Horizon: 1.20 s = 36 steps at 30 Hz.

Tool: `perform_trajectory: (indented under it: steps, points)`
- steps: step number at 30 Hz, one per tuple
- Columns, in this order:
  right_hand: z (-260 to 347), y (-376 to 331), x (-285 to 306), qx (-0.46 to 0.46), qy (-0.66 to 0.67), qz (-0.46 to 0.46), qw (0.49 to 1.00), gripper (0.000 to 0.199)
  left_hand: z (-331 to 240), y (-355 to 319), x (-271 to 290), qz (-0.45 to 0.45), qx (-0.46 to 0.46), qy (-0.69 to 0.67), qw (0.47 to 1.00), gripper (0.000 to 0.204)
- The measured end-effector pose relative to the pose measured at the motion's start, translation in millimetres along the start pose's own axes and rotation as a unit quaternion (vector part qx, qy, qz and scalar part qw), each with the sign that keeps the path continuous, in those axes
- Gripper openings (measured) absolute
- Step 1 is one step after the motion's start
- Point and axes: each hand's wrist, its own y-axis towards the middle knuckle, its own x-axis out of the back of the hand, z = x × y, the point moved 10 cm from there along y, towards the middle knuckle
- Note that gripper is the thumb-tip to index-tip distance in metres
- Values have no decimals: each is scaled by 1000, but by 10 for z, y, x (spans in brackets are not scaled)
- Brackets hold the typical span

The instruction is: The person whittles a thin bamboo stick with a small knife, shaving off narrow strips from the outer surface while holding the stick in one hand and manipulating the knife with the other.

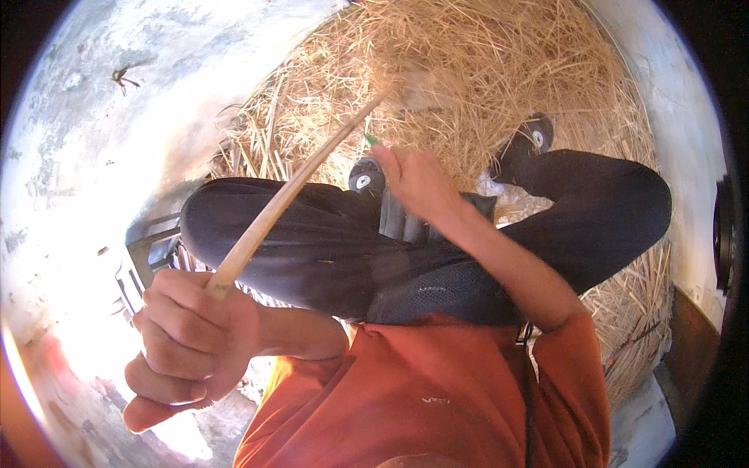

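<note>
My left hand [183, 339] is a fist at the lower left, wrapped round the thick end of a long, pale, tapering plant stalk [277, 207]. From there the stalk slants up and away to the right, its thin far end over the straw. Beyond my lap, my right hand [421, 183] is closed in a pinch beside the stalk's far part. A small green pointed thing [370, 140] sticks out from its fingertips, close to the stalk. Its kind is too small to tell, and I cannot tell whether it touches the stalk.
Loose dry straw [468, 62] covers the floor ahead and beside my bent legs [608, 187]. A pale, stained wall [156, 117] curves along the left. Something like a dark frame [144, 253] stands by my left knee, partly hidden. Bright light washes out the lower left.
</note>
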Motion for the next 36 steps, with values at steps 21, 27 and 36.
perform_trajectory:
  steps: [21, 27, 36]
  points:
    - [-1377, 570, 243, -218, -53, -47, 973, 68, -21, 32, 456, -115, 23, 29, 993, 49]
    - [1149, -147, 226, 19, 215, 130, 968, 38, -205, -149, 605, -306, -11, 164, 938, 47]
    - [1405, -421, 130, 87, 101, 107, 985, 30, -115, -180, 341, -331, 2, 167, 929, 49]
